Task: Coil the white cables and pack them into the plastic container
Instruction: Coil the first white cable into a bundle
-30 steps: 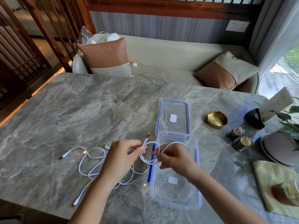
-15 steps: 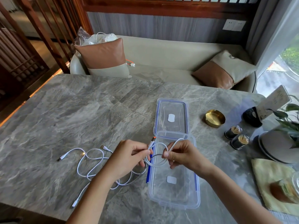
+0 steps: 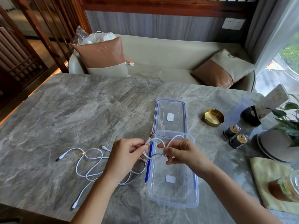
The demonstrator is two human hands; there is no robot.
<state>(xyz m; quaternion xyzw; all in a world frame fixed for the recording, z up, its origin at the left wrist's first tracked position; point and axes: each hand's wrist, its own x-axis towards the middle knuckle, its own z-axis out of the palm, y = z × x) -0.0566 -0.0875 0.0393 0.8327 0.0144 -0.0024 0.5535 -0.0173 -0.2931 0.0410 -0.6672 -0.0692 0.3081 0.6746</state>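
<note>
My left hand (image 3: 125, 156) and my right hand (image 3: 182, 153) both pinch one white cable (image 3: 155, 148), looped into a small coil above the left rim of the clear plastic container (image 3: 174, 199). The cable's orange-tipped plug (image 3: 150, 135) sticks up beside my left fingers. The container stands open with nothing in it but a white sticker. Its blue-edged lid (image 3: 170, 116) lies flat on the table just behind it. More white cable (image 3: 88, 165) lies loose and tangled on the marble table (image 3: 72, 110), left of my left hand, partly hidden under that wrist.
A gold dish (image 3: 213, 117), two small jars of toothpicks (image 3: 235, 135), a black card holder (image 3: 250, 115), a potted plant (image 3: 289, 123) and a yellow cloth (image 3: 273, 177) crowd the table's right side. A sofa (image 3: 161, 55) with cushions stands behind the table.
My hands have drawn closer together and the cable's loop between them has tightened into a smaller coil. The plug end now points up by my left fingers.
</note>
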